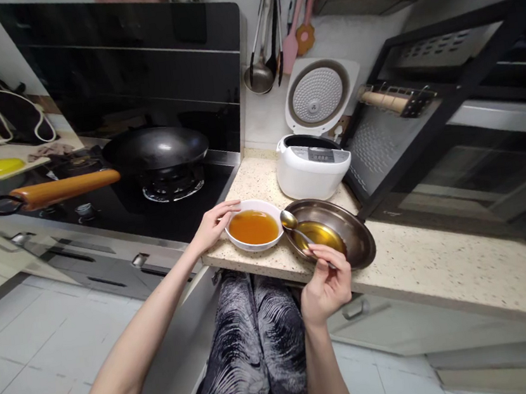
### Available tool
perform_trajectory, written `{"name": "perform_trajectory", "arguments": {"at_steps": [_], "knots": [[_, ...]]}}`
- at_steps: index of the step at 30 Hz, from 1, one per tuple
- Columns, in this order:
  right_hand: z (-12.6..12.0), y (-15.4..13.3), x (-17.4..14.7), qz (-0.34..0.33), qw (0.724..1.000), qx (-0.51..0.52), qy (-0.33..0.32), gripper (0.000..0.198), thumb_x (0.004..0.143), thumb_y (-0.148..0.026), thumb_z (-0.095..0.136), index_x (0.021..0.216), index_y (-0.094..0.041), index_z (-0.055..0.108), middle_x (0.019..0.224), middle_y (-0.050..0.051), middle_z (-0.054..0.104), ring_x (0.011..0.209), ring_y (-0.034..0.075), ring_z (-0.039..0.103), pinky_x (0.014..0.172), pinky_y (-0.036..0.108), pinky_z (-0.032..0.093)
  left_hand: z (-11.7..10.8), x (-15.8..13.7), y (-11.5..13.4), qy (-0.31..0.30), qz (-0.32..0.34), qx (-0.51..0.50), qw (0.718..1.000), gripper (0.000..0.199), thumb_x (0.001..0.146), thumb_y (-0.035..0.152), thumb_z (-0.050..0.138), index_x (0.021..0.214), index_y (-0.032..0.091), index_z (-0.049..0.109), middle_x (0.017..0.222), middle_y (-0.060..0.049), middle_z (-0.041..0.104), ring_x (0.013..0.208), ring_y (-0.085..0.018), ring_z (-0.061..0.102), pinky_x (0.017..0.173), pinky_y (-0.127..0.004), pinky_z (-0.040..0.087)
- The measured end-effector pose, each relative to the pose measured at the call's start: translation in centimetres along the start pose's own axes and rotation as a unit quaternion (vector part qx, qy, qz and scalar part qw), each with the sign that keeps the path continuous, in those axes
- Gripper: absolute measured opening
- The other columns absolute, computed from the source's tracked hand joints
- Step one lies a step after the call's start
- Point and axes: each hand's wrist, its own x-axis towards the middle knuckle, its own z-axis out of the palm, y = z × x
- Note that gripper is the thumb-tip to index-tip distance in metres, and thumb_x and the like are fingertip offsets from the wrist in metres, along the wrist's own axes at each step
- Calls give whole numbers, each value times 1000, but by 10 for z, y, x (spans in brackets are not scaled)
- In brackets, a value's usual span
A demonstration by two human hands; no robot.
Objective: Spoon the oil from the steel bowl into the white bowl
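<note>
A white bowl (256, 247) of amber-brown liquid stands at the counter's front edge, beside the stove. My left hand (213, 226) grips its left rim, fingers laid along the edge. Right of the bowl, and close against it, sits a metal basin (360, 242) with yellow, oil-like liquid in its bottom. In my right hand (327, 282) is a metal spoon (289, 220), pinched by the handle between thumb and fingers. The spoon's head is above the basin's left rim, near the white bowl. Whether the spoon carries any liquid I cannot tell.
Behind the basin is a white rice cooker (311, 175) with its lid up. A black wok (156, 147) with a wooden handle sits on the stove at left. A black rack (428, 138) with an oven stands at right. Utensils (291, 53) hang on the wall.
</note>
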Motion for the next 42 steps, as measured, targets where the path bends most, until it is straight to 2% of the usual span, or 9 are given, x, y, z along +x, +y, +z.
{"name": "perform_trajectory", "arguments": {"at_steps": [6, 15, 23, 30, 37, 42], "knots": [[-9, 9, 7, -37, 999, -39, -10, 13, 101, -16, 55, 100, -21, 67, 92, 4, 72, 90, 19, 72, 82, 38, 60, 0, 0, 1, 0, 0, -4, 1000, 34, 101, 37, 51, 111, 21, 80, 139, -11, 69, 132, -30, 63, 118, -51, 45], [-18, 17, 10, -100, 988, -89, -80, 20, 100, -10, 53, 108, -21, 68, 96, 5, 73, 93, 18, 72, 81, 33, 60, 1, 0, -2, 3, -1, -4, 1000, 34, 101, 37, 52, 111, 21, 80, 139, -12, 69, 131, -30, 64, 117, -51, 45], [-19, 19, 10, -123, 977, -113, -130, 26, 99, -6, 47, 111, -21, 65, 96, 5, 71, 91, 18, 71, 80, 34, 60, 0, 0, -2, 4, 5, -6, 1000, 34, 101, 38, 52, 111, 21, 80, 138, -11, 69, 131, -30, 64, 118, -52, 44], [-21, 20, 12, -136, 974, -132, -121, 24, 100, -9, 47, 111, -21, 65, 94, 5, 71, 90, 18, 71, 79, 34, 60, 1, 0, -2, 5, 2, -5, 1000, 34, 101, 38, 52, 110, 21, 80, 138, -11, 70, 131, -29, 64, 118, -52, 45], [-14, 10, 5, -127, 986, -100, -45, 14, 101, -14, 54, 105, -21, 66, 91, 4, 72, 87, 19, 73, 79, 36, 60, 1, 0, -1, 2, 2, -4, 1000, 34, 101, 38, 52, 111, 21, 80, 139, -11, 69, 132, -29, 64, 118, -52, 44], [0, 6, -7, -94, 993, -37, -68, 16, 100, -12, 53, 105, -21, 65, 94, 4, 72, 88, 18, 72, 79, 35, 61, 0, 0, -1, 2, 1, -5, 1000, 34, 101, 38, 52, 110, 21, 80, 139, -11, 69, 132, -29, 63, 118, -51, 45]]}}
